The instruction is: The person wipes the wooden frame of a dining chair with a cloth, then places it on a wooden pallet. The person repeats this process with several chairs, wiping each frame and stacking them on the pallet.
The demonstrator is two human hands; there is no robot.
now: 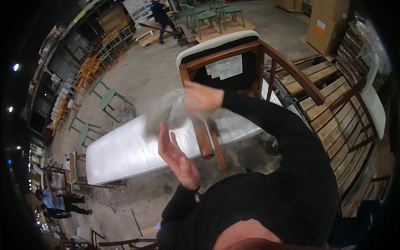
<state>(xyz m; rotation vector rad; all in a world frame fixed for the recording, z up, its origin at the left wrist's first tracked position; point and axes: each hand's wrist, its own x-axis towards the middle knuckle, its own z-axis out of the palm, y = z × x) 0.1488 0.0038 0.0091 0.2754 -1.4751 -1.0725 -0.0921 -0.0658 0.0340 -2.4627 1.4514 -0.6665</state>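
A light grey cloth (171,109), smeared by motion, hangs from my right hand (204,98), which is closed on it. My left hand (180,160) is open just below the cloth, fingers stretched upward and holding nothing. Beside the right hand, a brown wooden chair (225,58) is tipped over on a long surface wrapped in clear film (125,154). Its dark seat underside, with white paper labels (225,68), faces me, and the white cushion edge is at the far side. Two of its legs (203,139) point toward me.
At the right lie wooden pallets (329,121), with another white-seated chair (373,100) on them. Cardboard boxes (327,29) stand far right. Green chairs (107,98) are on the floor at left. A person (160,16) with a pallet jack (182,37) is at the back; others are lower left.
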